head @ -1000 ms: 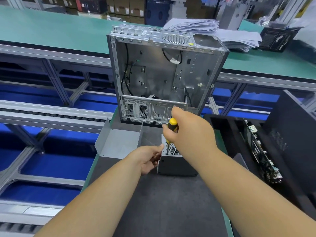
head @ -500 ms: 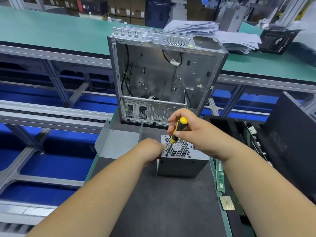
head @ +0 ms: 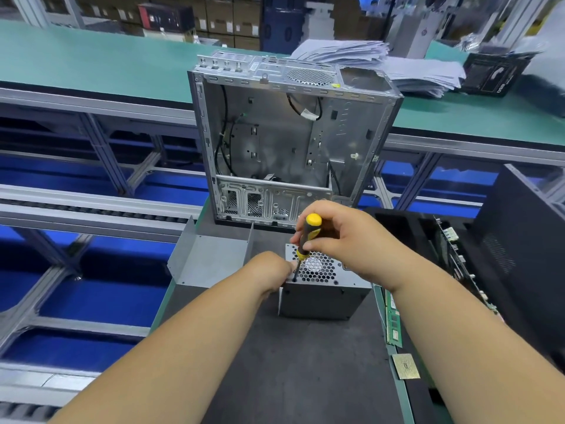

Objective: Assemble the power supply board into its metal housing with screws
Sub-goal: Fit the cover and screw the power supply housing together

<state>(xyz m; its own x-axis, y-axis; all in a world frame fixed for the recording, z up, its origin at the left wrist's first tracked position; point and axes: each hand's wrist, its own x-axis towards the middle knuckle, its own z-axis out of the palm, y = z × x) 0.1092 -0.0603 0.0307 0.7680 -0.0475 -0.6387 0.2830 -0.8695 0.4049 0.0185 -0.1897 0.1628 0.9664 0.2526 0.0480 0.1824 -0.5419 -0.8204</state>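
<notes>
A grey metal power supply housing (head: 321, 301) with a honeycomb grille on top stands on the dark mat (head: 290, 362). My right hand (head: 342, 240) grips a yellow-and-black screwdriver (head: 307, 237), held nearly upright with its tip at the housing's top front-left corner. My left hand (head: 269, 270) is curled against that same corner, its fingertips beside the screwdriver shaft. Any screw under the tip is hidden.
An open silver computer case (head: 290, 142) stands upright behind the housing. A bent grey metal cover (head: 211, 261) lies at its left. A memory stick (head: 393, 319), a processor chip (head: 406, 365) and a black tray with a circuit board (head: 458, 261) lie at the right.
My right hand has swung from over the housing toward the right and uncovered the grille. The screwdriver stands more upright, its tip staying at the front-left corner. My left hand stays put.
</notes>
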